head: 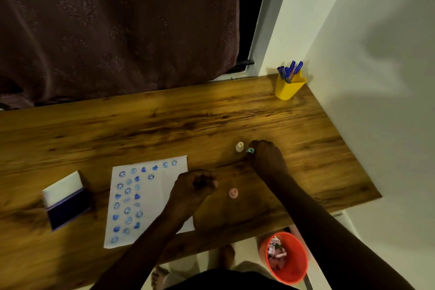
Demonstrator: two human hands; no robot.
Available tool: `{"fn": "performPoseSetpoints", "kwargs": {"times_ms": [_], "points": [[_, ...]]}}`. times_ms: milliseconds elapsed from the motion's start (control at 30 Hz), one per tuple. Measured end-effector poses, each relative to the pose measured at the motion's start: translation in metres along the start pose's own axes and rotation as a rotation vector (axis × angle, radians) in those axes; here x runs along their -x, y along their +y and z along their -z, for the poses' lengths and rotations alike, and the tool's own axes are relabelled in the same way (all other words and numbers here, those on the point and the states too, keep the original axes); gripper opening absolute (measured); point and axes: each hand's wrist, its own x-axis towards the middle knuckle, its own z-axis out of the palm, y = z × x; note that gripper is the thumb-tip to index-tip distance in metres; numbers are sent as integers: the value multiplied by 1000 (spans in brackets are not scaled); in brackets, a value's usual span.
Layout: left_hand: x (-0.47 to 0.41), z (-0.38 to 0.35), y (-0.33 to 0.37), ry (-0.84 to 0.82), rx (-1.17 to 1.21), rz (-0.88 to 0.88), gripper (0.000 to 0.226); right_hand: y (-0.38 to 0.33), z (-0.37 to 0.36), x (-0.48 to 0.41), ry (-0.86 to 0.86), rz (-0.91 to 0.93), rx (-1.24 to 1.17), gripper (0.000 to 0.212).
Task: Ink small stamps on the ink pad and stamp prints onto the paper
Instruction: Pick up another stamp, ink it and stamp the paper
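A white paper (pixel 164 195) covered with several blue smiley and heart prints lies on the wooden desk (pixel 164 125). The open blue ink pad (pixel 68 205) with its white lid sits to the paper's left. My right hand (pixel 267 158) is closed around a small teal stamp (pixel 250 150) on the desk, just right of an upright cream stamp (pixel 239 147). A pink stamp (pixel 233 193) stands between my two arms. My left hand (pixel 195 186) hovers curled into a loose fist over the paper's right edge; nothing shows in it.
A yellow holder (pixel 289 88) with several blue pens stands at the desk's far right corner against the white wall. An orange bin (pixel 286 256) with scraps sits on the floor under the desk's near edge. A dark curtain hangs behind the desk.
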Motion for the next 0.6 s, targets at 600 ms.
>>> {"fn": "performPoseSetpoints", "kwargs": {"times_ms": [600], "points": [[1, 25, 16, -2, 190, -171, 37, -82, 39, 72, -251, -103, -1062, 18]]}}
